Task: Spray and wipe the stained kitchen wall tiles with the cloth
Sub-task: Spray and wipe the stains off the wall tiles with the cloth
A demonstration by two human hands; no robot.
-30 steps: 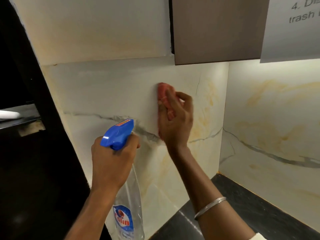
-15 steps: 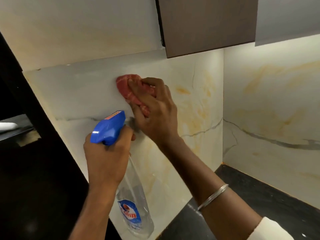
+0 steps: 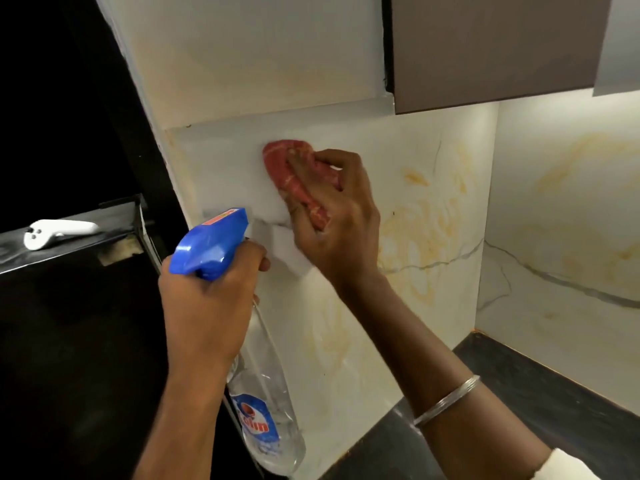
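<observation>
My right hand (image 3: pixel 337 220) presses a bunched red cloth (image 3: pixel 294 174) against the pale marbled wall tile (image 3: pixel 426 209), just under the seam with the tile above. Fingers curl over the cloth. Yellow-orange stains spread over the tile to the right of the hand. My left hand (image 3: pixel 207 306) grips the neck of a clear spray bottle (image 3: pixel 266 410) with a blue trigger head (image 3: pixel 211 244), held below and left of the cloth, nozzle towards the wall. The bottle's lower part hangs below my wrist.
A brown wall cabinet (image 3: pixel 485 50) overhangs at the top right. The side wall tile (image 3: pixel 561 220) also carries yellow stains. A dark countertop (image 3: pixel 554 393) lies below. A white controller (image 3: pixel 55 232) rests on a dark shelf at the left.
My right hand has swept the cloth leftward along the tile, from near the cabinet edge towards the tile's left part. The left hand keeps the bottle in about the same pose.
</observation>
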